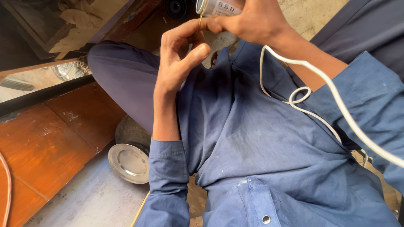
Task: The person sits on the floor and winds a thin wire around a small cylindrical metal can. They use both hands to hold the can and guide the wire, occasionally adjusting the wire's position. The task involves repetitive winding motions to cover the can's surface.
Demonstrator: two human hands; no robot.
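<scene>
The right hand (256, 21) grips a small, rigid, light-looking metal cylinder (216, 7) around its body, while the left hand (179, 59) pinches its thin, bendable wire (202, 19).

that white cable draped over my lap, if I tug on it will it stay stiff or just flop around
Probably floppy: the white cable sags and curls into a loop over the blue shirt. It looks thin and light, so a tug would likely drag the loop along.

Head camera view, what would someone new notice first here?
First, the two hands meeting at top centre: the right hand grips a small silver cylinder, and the left hand pinches a thin wire coming off it. Next, a white cable loops across the blue shirt toward the right edge. At lower left, a round metal dish lies on the floor.
</scene>
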